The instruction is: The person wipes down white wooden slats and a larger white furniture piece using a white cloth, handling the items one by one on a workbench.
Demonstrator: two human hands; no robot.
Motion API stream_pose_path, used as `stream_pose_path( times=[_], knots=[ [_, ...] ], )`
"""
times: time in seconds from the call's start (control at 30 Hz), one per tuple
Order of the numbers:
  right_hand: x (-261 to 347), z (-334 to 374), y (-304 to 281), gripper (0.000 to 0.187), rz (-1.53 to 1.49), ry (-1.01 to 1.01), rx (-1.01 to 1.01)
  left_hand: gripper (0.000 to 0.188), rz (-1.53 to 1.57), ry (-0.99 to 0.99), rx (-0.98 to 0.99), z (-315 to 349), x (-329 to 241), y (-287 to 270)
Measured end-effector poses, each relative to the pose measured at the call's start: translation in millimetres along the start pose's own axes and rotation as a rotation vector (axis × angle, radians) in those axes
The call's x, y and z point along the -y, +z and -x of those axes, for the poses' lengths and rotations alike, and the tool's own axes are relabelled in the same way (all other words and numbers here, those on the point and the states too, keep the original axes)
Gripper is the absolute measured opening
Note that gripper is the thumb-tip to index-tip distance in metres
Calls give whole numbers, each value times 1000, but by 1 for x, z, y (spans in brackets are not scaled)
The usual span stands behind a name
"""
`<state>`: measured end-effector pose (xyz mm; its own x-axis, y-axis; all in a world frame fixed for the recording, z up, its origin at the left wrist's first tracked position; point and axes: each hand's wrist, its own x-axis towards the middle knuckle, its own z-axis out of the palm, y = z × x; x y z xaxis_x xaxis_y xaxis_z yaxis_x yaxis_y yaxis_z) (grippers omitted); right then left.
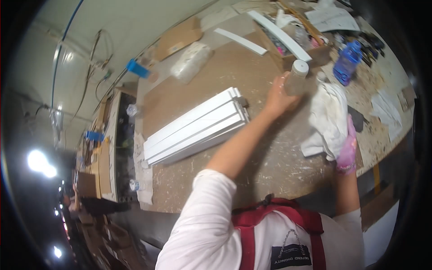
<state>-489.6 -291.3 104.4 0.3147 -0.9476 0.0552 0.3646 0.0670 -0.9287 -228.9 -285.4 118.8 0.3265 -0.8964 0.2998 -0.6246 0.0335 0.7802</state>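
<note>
My bare left hand (pixel 281 96) reaches across the worktable and is wrapped round a clear bottle (pixel 294 83) with a white cap, which stands or is held just above the tabletop; I cannot tell which. On the right, my right hand (pixel 347 150), in a pink glove, grips a crumpled white cloth (pixel 327 119). Part of that hand is behind the cloth. A stack of long white strips (pixel 193 128) lies to the left of my left forearm, laid side by side and on top of each other.
Beyond the bottle sits a wooden box (pixel 279 56) of odds and ends, with a white strip (pixel 279 36) across it. A blue bottle (pixel 346 63) stands at the right. Farther left lie a plastic-wrapped pack (pixel 192 62) and cardboard (pixel 180 38). Another person (pixel 74 202) is in the left background.
</note>
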Motion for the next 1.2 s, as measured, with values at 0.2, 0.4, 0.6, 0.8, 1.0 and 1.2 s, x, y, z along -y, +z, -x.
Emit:
stream_pose_path(
  times=[0.2,0.4,0.6,0.8,1.0,1.2],
  knots=[
    [-15,19,-17,46,386,38,4,97,126,-109,-83,10,32,13],
    [-7,32,2,53,-294,428,6,88,1,-40,-163,55,22,-5],
    [8,60,16,54,719,-17,217,56,-514,137,-119,185,-23,-174],
    [-8,84,36,50,817,-185,266,63,-1018,-229,-125,261,23,-298],
    [-4,122,77,54,789,-209,175,58,-963,-47,-129,276,50,-319],
    [-23,172,99,62,674,-197,15,50,-757,61,-84,280,62,-339]
  ],
)
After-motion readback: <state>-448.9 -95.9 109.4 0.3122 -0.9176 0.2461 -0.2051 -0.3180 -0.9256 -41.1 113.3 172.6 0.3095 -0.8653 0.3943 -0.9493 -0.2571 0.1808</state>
